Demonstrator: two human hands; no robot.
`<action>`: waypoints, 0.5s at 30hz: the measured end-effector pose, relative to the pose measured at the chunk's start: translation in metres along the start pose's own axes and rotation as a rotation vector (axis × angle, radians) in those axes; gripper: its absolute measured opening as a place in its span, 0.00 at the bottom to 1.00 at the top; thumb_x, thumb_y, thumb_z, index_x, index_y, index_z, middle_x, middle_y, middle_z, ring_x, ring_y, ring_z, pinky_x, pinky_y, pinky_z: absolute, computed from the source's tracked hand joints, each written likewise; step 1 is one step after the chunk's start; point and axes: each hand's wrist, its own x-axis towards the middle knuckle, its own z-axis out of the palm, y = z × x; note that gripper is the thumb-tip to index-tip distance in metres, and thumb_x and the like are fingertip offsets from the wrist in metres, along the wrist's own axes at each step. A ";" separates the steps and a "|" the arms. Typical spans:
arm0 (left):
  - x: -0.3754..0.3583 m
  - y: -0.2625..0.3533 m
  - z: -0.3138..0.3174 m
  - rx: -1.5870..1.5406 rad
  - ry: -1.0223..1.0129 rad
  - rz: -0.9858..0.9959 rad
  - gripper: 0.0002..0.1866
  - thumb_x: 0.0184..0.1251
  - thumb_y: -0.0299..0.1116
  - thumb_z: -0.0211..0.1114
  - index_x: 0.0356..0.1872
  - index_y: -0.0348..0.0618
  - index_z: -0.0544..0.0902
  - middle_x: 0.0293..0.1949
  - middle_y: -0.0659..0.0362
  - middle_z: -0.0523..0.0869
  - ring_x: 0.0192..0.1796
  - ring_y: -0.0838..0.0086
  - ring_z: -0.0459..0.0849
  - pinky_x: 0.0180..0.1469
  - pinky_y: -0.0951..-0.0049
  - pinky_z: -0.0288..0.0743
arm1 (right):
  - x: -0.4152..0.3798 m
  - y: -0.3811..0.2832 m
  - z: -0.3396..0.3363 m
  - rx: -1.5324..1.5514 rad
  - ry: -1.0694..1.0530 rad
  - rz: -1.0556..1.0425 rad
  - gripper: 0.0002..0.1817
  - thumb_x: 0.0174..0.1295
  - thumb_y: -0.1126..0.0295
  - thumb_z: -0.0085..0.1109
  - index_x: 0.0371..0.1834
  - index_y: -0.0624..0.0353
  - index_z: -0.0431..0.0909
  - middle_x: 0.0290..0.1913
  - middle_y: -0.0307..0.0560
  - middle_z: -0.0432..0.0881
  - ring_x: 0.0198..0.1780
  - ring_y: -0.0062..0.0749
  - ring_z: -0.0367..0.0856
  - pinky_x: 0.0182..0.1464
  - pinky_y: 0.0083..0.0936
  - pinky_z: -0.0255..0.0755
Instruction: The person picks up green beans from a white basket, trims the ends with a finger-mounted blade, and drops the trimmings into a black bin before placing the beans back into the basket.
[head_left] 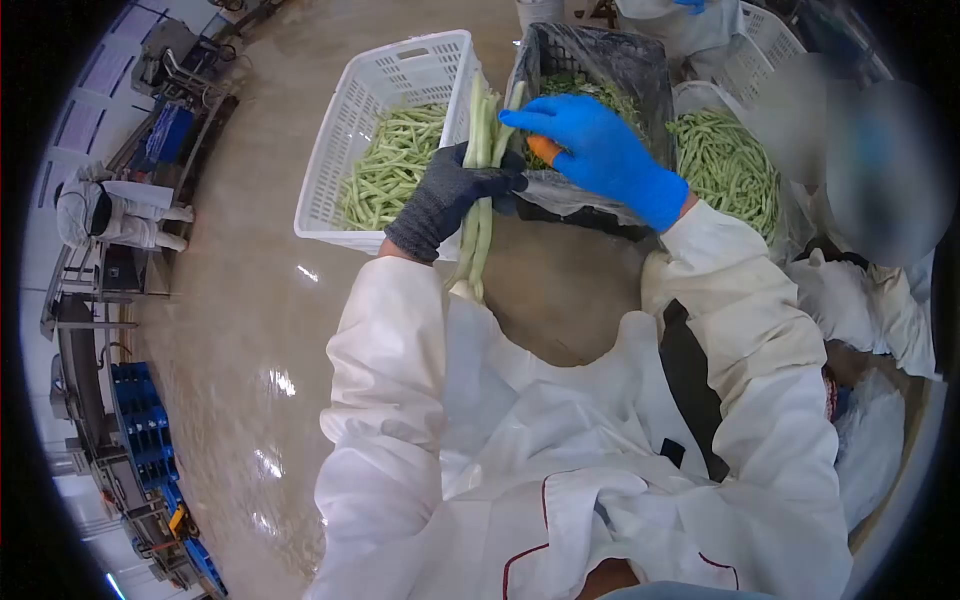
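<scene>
My left hand [452,195], in a dark glove, is clamped around a bundle of green beans [480,190] held upright, long axis running away from me. My right hand [600,150], blue-gloved, pinches the bundle's top, just above the black crate [640,60].

Orange object [541,148]: mostly covered by the right hand [600,150], kind unclear.
Bean bundle [480,190]: middle hidden inside the left hand [455,190].
Dark crate [600,60]: near wall behind the blue glove.
Co-worker [880,170]: blurred, cut by the right edge.
Far worker [115,215]: too small to make out.
</scene>
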 end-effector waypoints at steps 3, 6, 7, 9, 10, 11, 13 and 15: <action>0.001 -0.003 0.001 0.048 -0.028 -0.049 0.16 0.52 0.26 0.73 0.41 0.29 0.83 0.30 0.53 0.87 0.28 0.71 0.85 0.35 0.72 0.80 | -0.007 -0.002 0.000 -0.148 -0.154 0.044 0.24 0.56 0.75 0.58 0.58 0.51 0.77 0.44 0.47 0.81 0.44 0.45 0.78 0.50 0.36 0.71; 0.003 -0.006 -0.001 0.017 0.020 -0.034 0.15 0.52 0.25 0.73 0.41 0.29 0.83 0.30 0.52 0.87 0.30 0.71 0.86 0.36 0.72 0.80 | -0.013 0.006 0.007 -0.241 -0.130 0.001 0.21 0.55 0.74 0.59 0.54 0.53 0.78 0.42 0.46 0.81 0.43 0.43 0.78 0.49 0.35 0.71; 0.005 -0.007 -0.001 0.025 0.061 -0.007 0.15 0.52 0.25 0.73 0.41 0.29 0.83 0.31 0.52 0.87 0.30 0.71 0.86 0.36 0.72 0.80 | -0.013 0.004 0.005 -0.264 -0.119 0.003 0.19 0.54 0.75 0.59 0.52 0.54 0.79 0.41 0.46 0.81 0.42 0.43 0.78 0.48 0.34 0.72; 0.006 -0.009 -0.002 0.032 0.111 0.038 0.15 0.53 0.24 0.72 0.42 0.29 0.83 0.31 0.52 0.87 0.32 0.70 0.87 0.37 0.72 0.80 | -0.013 0.000 0.003 -0.311 -0.097 0.006 0.16 0.54 0.75 0.59 0.48 0.56 0.80 0.39 0.47 0.82 0.40 0.45 0.79 0.46 0.33 0.73; 0.004 -0.006 0.000 0.031 0.119 0.057 0.15 0.53 0.24 0.72 0.42 0.29 0.83 0.32 0.52 0.87 0.33 0.70 0.87 0.38 0.72 0.80 | -0.013 -0.001 0.005 -0.187 -0.020 0.055 0.15 0.54 0.75 0.58 0.47 0.57 0.81 0.38 0.47 0.82 0.39 0.43 0.80 0.44 0.32 0.74; 0.002 -0.003 0.003 0.029 0.129 0.076 0.15 0.53 0.24 0.71 0.43 0.29 0.83 0.32 0.51 0.87 0.33 0.70 0.87 0.39 0.71 0.81 | -0.013 -0.001 0.008 -0.063 0.055 0.102 0.14 0.55 0.76 0.57 0.46 0.58 0.81 0.36 0.47 0.83 0.37 0.40 0.80 0.42 0.31 0.74; -0.002 -0.001 0.010 -0.019 0.097 0.081 0.15 0.53 0.24 0.71 0.43 0.29 0.83 0.34 0.51 0.87 0.36 0.69 0.87 0.43 0.71 0.81 | -0.011 -0.001 0.008 0.346 0.116 0.304 0.13 0.56 0.75 0.56 0.44 0.60 0.82 0.34 0.46 0.83 0.35 0.35 0.81 0.39 0.29 0.75; -0.004 -0.001 0.011 -0.096 0.081 0.117 0.15 0.54 0.25 0.71 0.44 0.30 0.82 0.36 0.51 0.87 0.38 0.69 0.87 0.45 0.70 0.80 | -0.004 0.004 -0.001 0.917 0.076 0.608 0.12 0.57 0.75 0.54 0.43 0.63 0.83 0.32 0.45 0.84 0.33 0.28 0.81 0.37 0.26 0.75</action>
